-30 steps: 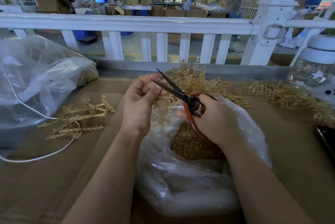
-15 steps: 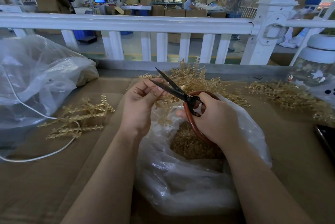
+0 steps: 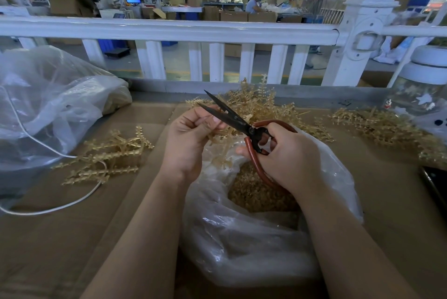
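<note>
The scissors [image 3: 242, 122] are in the middle of the scene, above the open mouth of a clear bag [image 3: 242, 245]. Their dark blades stand slightly apart in a narrow V and point far and to the left. The right hand [image 3: 287, 155] grips the red loop handles, fingers curled through and around them, thumb on the near side. The left hand [image 3: 191, 139] is raised just left of the blades with its back toward the camera. Its thumb and fingertips pinch a thin golden plastic sprig [image 3: 219, 135], which hangs down from the fingers toward the bag. The blades cross right at those fingertips; whether they touch the sprig cannot be told. Both forearms reach in from the near edge, and the right wrist covers part of the bag's mouth.

Inside the bag lies a heap of small golden cut pieces [image 3: 256, 192]. Just beyond the hands is a pile of the same sprigs [image 3: 261, 102], with another pile [image 3: 382, 126] farther right and a small bunch [image 3: 108, 155] on the left. A white cord [image 3: 48, 211] loops past that bunch toward a large crumpled plastic bag [image 3: 48, 105] at the far left. Everything rests on a brown cardboard surface [image 3: 48, 250]. A glass jar [image 3: 425, 95] with a white lid stands at the right edge, and a white railing [image 3: 169, 30] runs across the far side.
</note>
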Tool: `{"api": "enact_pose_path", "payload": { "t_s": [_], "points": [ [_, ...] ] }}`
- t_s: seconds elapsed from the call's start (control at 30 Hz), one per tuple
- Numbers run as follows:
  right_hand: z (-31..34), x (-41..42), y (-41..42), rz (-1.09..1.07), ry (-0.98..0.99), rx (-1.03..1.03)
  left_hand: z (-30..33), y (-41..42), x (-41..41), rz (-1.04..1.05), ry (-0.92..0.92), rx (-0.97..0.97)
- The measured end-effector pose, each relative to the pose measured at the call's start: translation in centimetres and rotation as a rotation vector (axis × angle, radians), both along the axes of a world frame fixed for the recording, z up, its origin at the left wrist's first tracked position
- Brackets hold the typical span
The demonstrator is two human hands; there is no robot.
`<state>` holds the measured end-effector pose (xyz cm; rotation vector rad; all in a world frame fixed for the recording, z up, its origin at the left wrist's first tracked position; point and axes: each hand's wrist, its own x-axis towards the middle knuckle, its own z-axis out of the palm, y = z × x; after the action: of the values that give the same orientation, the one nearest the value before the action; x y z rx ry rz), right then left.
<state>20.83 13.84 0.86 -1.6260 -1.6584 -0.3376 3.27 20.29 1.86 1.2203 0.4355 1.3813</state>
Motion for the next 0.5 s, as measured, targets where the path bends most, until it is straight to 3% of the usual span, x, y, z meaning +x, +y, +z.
{"api": "enact_pose_path", "payload": {
  "t_s": [0.5],
  "points": [
    [-0.19, -0.13, 0.20, 0.064, 0.055, -0.017, -0.15, 0.12, -0.24, -0.066, -0.021, -0.047]
  ]
}}
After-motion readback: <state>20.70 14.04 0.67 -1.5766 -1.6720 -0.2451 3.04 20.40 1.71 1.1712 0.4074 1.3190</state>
